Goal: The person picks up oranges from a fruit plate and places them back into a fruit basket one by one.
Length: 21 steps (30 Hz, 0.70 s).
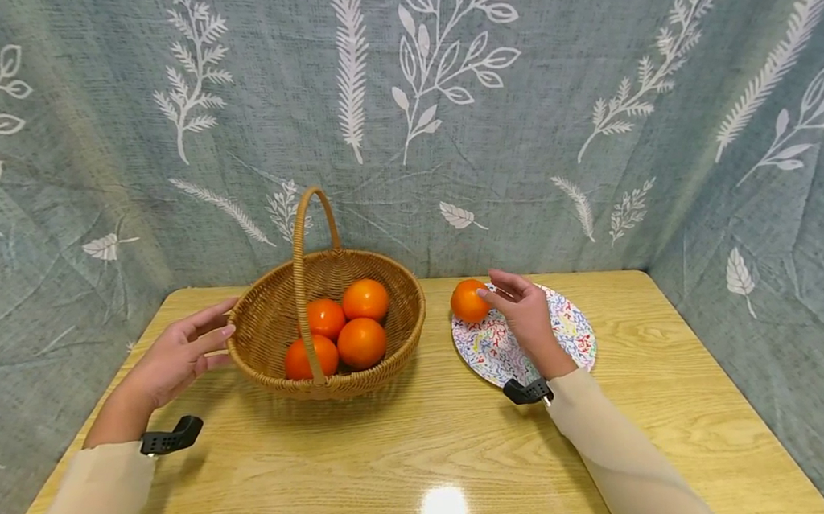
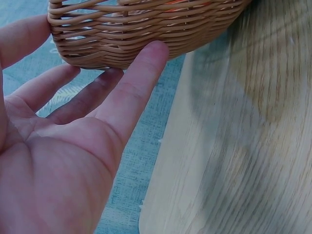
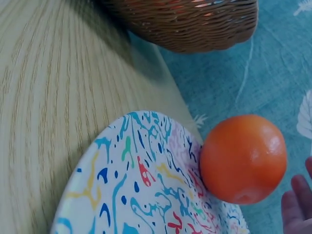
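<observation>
My left hand (image 1: 173, 356) touches the left side of the wicker basket (image 1: 264, 321). Its thumb and fingers are extended against the weave in the left wrist view. Several oranges (image 1: 362, 343) lie inside the basket under its tall handle. Another orange (image 1: 468, 302) is at the back left edge of a round plate (image 1: 485, 352) with a multicoloured pattern. My right hand (image 1: 529, 316) hovers over the plate just right of that orange, fingers loosely extended. In the right wrist view, the visible fingers (image 3: 298, 202) are apart from the orange.
A light wooden table (image 1: 370, 462) carries the basket and plate. Grey-blue curtains (image 1: 386, 114) with white leaf prints stand behind it and on both sides. A black wrist mount (image 1: 527, 391) is on each forearm.
</observation>
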Available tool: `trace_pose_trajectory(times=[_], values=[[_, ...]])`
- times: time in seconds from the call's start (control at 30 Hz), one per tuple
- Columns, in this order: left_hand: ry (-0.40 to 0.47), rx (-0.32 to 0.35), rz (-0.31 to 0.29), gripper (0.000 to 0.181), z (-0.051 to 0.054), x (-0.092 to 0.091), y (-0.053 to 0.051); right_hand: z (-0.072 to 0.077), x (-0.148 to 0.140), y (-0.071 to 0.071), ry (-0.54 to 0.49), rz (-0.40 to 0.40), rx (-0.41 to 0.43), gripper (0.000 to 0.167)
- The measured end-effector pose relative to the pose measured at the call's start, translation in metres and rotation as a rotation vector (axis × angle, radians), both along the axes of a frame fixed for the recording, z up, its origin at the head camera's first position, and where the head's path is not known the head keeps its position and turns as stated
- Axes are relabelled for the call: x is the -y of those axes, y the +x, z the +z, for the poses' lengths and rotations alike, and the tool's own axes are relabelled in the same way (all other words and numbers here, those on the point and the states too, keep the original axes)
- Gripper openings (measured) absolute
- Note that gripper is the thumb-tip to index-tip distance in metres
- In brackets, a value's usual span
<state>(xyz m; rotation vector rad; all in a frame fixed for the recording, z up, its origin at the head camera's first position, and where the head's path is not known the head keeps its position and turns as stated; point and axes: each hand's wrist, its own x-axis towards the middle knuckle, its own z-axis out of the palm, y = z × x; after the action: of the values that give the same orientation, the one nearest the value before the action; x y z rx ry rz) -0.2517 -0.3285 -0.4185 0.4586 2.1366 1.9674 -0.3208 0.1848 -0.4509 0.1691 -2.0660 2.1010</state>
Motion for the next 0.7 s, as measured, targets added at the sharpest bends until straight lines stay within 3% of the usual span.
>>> trace_pose_trajectory(times=[0.3, 0.7], values=[[-0.013, 0.005, 0.01, 0.067, 0.002, -0.001, 0.001, -0.009, -0.001, -0.005, 0.091, 0.032, 0.109, 0.058], [-0.026, 0.015, 0.017, 0.067, 0.004, 0.0, 0.0, -0.021, 0.004, -0.016, 0.102, 0.101, 0.159, 0.077]])
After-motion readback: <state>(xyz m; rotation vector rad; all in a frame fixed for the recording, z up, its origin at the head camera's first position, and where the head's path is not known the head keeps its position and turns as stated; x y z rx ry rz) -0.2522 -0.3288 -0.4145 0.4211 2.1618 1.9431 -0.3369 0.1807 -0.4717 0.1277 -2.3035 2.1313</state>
